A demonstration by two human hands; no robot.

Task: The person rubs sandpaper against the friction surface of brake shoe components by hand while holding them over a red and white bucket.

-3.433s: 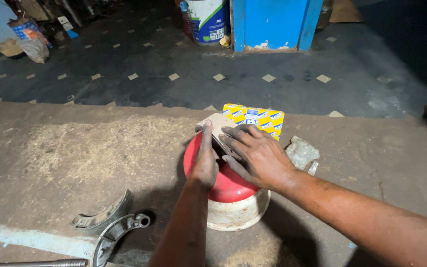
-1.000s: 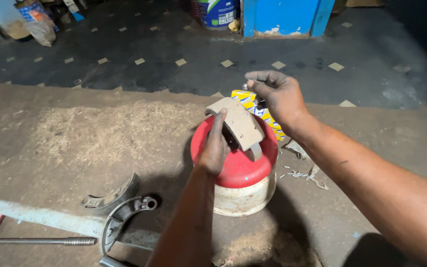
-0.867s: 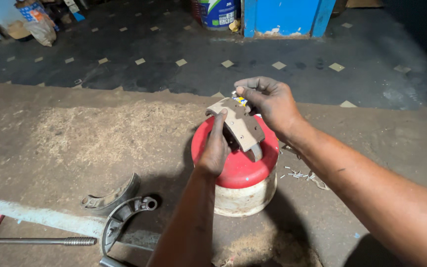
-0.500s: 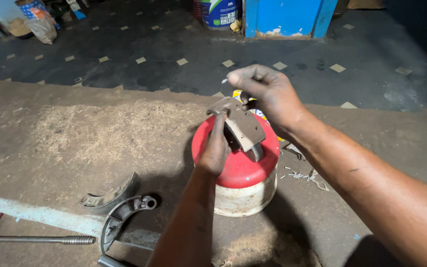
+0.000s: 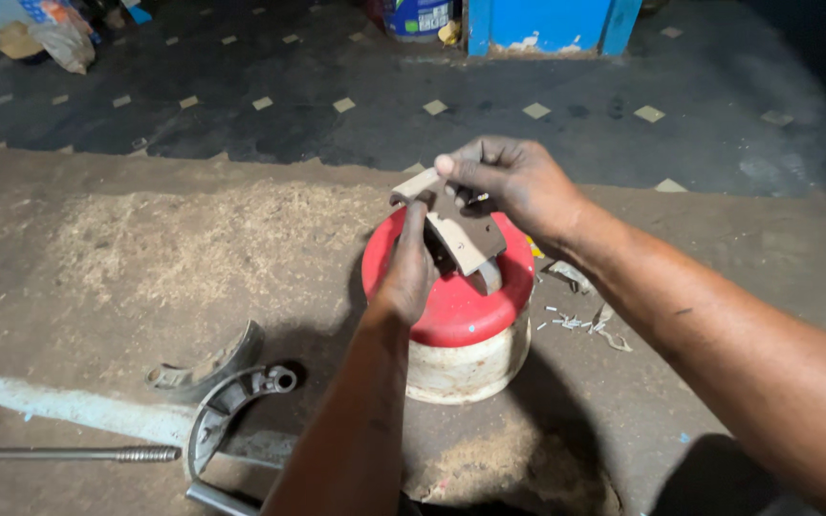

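A curved brake shoe [image 5: 456,234], tan on its lining face and dull metal on its web, sits tilted just above centre frame, its lower end resting on the red lid [image 5: 451,301] of a squat cream-coloured can [image 5: 466,363]. The right hand [image 5: 518,186] closes its grip on the shoe's upper end, thumb and fingers pinching the edge. The left hand [image 5: 403,277] presses against the shoe's left side, fingers wrapped to it, so both hands hold the one part.

The can stands on a rough, dusty concrete floor [image 5: 97,277]; whether anything is inside it cannot be told, since the lid covers it. Just right of the can lie pale shavings and scraps [image 5: 585,320]. A patch of sawdust [image 5: 203,239] spreads across the left middle of the frame.

At lower left lie two more curved brake shoes [image 5: 227,406], one worn and grey, one darker with an eyelet, beside a threaded metal rod [image 5: 69,455]. Along the top, a darker tiled floor with small pale diamonds [image 5: 346,103] runs to a blue cabinet [image 5: 547,24] and a paint bucket [image 5: 418,17].
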